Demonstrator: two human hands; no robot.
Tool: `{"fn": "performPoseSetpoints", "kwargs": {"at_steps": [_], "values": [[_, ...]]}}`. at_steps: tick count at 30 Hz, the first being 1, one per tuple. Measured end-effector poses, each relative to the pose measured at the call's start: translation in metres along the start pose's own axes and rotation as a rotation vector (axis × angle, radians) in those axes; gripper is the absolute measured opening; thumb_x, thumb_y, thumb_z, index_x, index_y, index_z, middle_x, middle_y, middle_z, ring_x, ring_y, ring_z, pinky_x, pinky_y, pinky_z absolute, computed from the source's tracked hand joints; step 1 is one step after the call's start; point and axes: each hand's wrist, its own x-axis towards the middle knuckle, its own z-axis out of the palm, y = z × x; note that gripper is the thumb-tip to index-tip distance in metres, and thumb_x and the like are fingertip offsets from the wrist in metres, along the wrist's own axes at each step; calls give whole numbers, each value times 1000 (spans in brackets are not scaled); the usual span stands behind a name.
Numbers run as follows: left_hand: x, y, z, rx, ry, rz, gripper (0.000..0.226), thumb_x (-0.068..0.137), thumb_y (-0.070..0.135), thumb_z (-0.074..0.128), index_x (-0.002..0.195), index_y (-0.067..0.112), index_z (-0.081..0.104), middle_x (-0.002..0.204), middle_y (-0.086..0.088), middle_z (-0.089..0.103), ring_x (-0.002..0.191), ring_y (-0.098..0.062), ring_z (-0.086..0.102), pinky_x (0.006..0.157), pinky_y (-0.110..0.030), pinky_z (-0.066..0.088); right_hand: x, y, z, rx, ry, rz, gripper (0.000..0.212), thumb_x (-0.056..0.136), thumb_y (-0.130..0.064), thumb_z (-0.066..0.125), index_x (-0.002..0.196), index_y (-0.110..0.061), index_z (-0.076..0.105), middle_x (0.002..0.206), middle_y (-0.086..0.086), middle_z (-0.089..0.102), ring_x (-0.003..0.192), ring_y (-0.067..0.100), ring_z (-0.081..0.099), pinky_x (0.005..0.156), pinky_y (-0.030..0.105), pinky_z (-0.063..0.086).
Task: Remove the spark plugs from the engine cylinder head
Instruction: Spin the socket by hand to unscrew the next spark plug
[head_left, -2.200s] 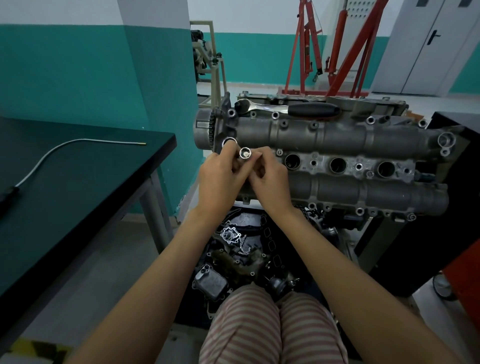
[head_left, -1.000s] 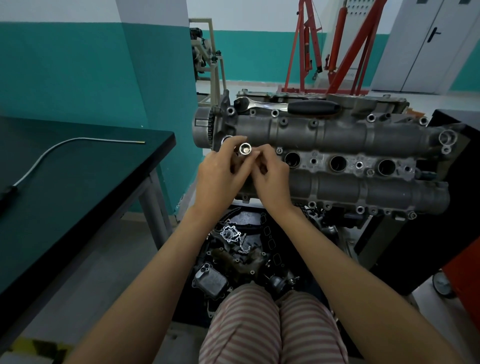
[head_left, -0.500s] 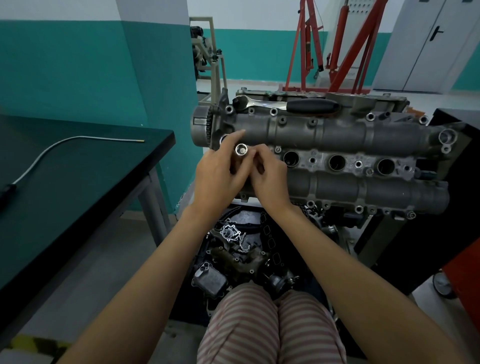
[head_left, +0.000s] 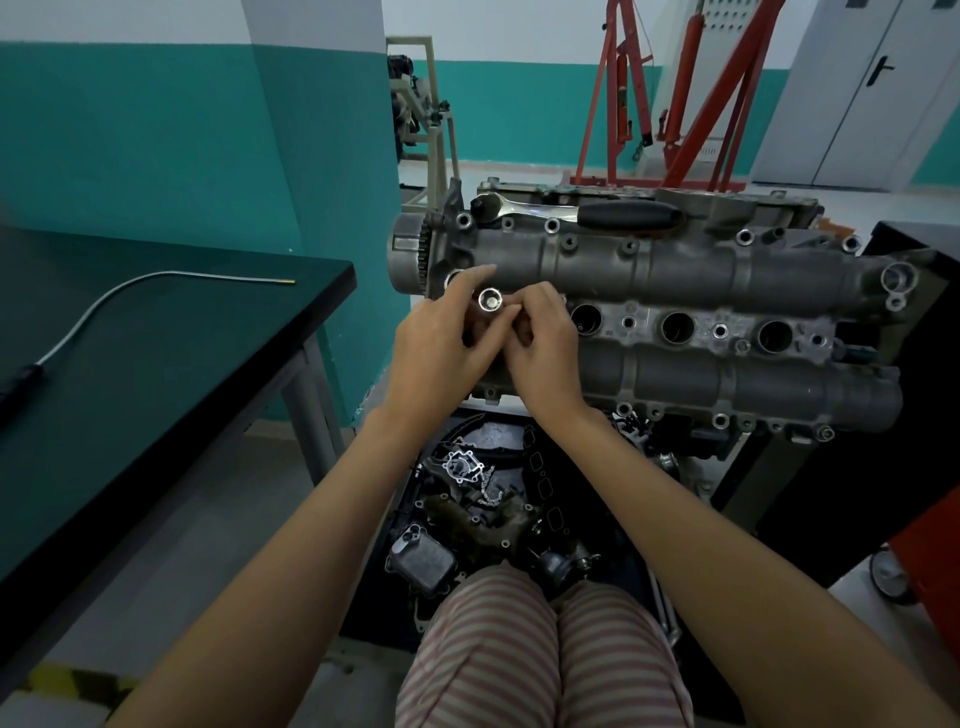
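A: What are the hands on?

B: Both meet over the leftmost well of the head (head_left: 675, 270). The left hand (head_left: 441, 348) and the right hand (head_left: 545, 348) pinch a socket (head_left: 490, 300) between their fingertips; its open end faces the camera.

A: Is there a plug in it?

B: Something pale sits inside the socket, possibly a plug's tip, but it is too small to be sure. The socket's lower part is hidden behind the fingers, and so is the well itself.

A: The other wells?

B: Three wells (head_left: 678, 327) show to the right of the hands, all dark inside; I cannot tell what they hold.

A: Tools?

B: A ratchet (head_left: 576, 212) lies along the far top edge of the head, black handle to the right. On the desk (head_left: 156, 364) at the left lies a thin flexible wand (head_left: 104, 301); its near end runs out of view.

A: Below?

B: Loose engine parts (head_left: 467, 519) lie in a dark heap under the head, partly covered by the forearms and by striped knees (head_left: 545, 649). A red hoist (head_left: 675, 93) stands behind, its top cut off.
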Motion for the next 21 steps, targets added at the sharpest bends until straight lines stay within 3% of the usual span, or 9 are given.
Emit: {"fn": "performPoseSetpoints", "kwargs": {"at_steps": [2, 5, 7, 10, 12, 14, 17, 19, 21], "values": [[0, -1, -2, -4, -18, 40, 27, 89, 18, 60, 114, 10, 62, 59, 29, 34, 55, -3, 37, 57, -5, 33, -1, 1, -1, -5, -26, -8, 12, 87, -5, 51, 94, -4, 60, 87, -7, 47, 74, -7, 45, 67, 8, 35], [0, -2, -1, -24, 25, 3, 14, 88, 20, 63, 89, 6, 64, 55, 18, 39, 52, -8, 39, 51, -19, 37, -1, 1, -2, -38, -64, -43, 23, 90, -7, 46, 108, -5, 60, 92, -6, 45, 76, -3, 44, 69, 10, 37], [3, 1, 2, -31, 49, -58, 28, 87, 26, 65, 76, 2, 56, 53, 5, 44, 47, -15, 41, 48, -26, 35, -1, 1, -4, -68, -92, -55, 24, 90, -5, 47, 111, -3, 60, 96, -1, 44, 80, 5, 46, 71, 13, 39], [7, 6, 1, 1, 20, -79, 37, 87, 34, 64, 71, 4, 49, 54, 0, 47, 48, -17, 42, 47, -29, 34, -3, -3, -10, -57, -121, -9, 29, 88, -4, 52, 115, 1, 56, 108, 8, 40, 93, 8, 44, 83, 13, 39], [6, 8, 0, 21, -34, -83, 36, 88, 41, 59, 81, 7, 51, 67, -1, 55, 59, -16, 49, 55, -30, 41, -12, -12, -14, -27, -111, -13, 37, 89, -11, 49, 124, 2, 49, 119, 13, 38, 108, 9, 41, 97, 17, 35], [3, 11, -1, 4, -65, -60, 39, 90, 44, 50, 107, 9, 54, 100, -3, 58, 90, -14, 52, 79, -28, 44, -22, -23, -16, 47, -96, 31, 44, 94, -18, 41, 134, -1, 40, 132, 12, 35, 124, 11, 36, 108, 22, 28], [7, 23, -2, -415, -190, -257, 59, 93, 49, 31, 141, 16, 34, 140, 3, 42, 128, -4, 35, 108, -26, 27, -30, -45, -12, 302, -190, 254, 51, 98, -27, 30, 145, -10, 23, 151, 1, 22, 138, 5, 19, 113, 20, 18], [9, 27, 1, -788, -258, -461, 59, 95, 54, 20, 144, 23, 31, 143, 14, 38, 133, 0, 30, 113, -30, 21, -31, -59, -7, 503, -269, 409, 55, 99, -36, 24, 148, -19, 10, 155, -6, 10, 138, -4, 10, 111, 14, 14], [5, 28, 2, -889, -261, -533, 52, 100, 47, 17, 143, 24, 33, 141, 20, 38, 132, 4, 30, 114, -27, 23, -26, -68, -1, 601, -273, 504, 56, 99, -41, 19, 149, -22, 3, 156, -10, 1, 138, -5, 5, 114, 19, 9]]}}
